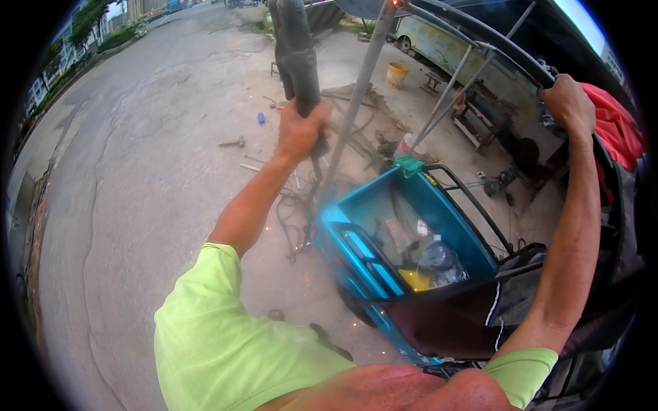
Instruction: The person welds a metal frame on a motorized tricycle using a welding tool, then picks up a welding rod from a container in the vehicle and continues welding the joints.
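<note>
My left hand [301,130] is raised at the centre and wrapped round a thick dark grey tool [299,58]. The tool stands upright and runs past the top edge, so its exact kind cannot be told. Just right of it, a grey metal pole [360,89] leans up toward an orange glow at the top. At the far right my right hand [569,103] is closed on the dark canopy frame [543,90]. Between my arms is an open blue cargo box [336,250] of a small vehicle, containing a clear plastic bottle [439,259] and a yellow item [415,279].
Cables [295,219] tangle on the concrete beside the box, with small sparks nearby. A hammer [233,142] and a blue object [261,118] lie to the left. Behind stand a yellow bucket [396,75] and a metal bench [480,120]. Red cloth [613,127] hangs beside my right hand.
</note>
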Available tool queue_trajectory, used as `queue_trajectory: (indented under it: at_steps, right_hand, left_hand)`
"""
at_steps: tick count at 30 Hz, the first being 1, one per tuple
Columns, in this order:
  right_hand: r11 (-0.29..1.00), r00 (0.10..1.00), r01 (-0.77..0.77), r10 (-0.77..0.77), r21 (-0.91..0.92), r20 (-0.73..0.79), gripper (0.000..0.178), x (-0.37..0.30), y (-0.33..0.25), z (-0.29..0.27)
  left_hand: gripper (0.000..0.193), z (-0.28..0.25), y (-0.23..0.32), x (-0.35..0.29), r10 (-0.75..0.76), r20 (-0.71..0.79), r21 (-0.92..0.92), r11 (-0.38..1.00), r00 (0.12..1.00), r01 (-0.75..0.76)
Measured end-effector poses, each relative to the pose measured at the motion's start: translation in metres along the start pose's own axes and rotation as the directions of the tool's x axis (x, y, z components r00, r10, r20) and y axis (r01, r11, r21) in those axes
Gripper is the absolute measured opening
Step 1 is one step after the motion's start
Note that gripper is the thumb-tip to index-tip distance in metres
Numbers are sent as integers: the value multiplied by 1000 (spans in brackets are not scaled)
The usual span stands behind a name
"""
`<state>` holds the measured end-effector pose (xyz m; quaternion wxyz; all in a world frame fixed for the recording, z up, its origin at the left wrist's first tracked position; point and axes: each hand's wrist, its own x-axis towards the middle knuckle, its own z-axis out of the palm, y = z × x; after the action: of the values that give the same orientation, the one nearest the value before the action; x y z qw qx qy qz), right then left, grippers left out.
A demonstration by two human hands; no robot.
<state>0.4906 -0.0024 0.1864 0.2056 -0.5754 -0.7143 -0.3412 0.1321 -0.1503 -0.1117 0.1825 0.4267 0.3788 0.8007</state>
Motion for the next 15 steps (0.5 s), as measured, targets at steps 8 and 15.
queue_trajectory:
  at_steps: [8,15]
  right_hand:
    - [1000,1000,-7,7,11,4,37,2,0,1]
    - [1000,1000,-2,2,-1,4,39,-2,-1,-4]
  left_hand:
    - [30,3,-7,-2,-1,-29,99,995,1000,4]
    - [31,4,-6,3,3,-36,122,993,999,2]
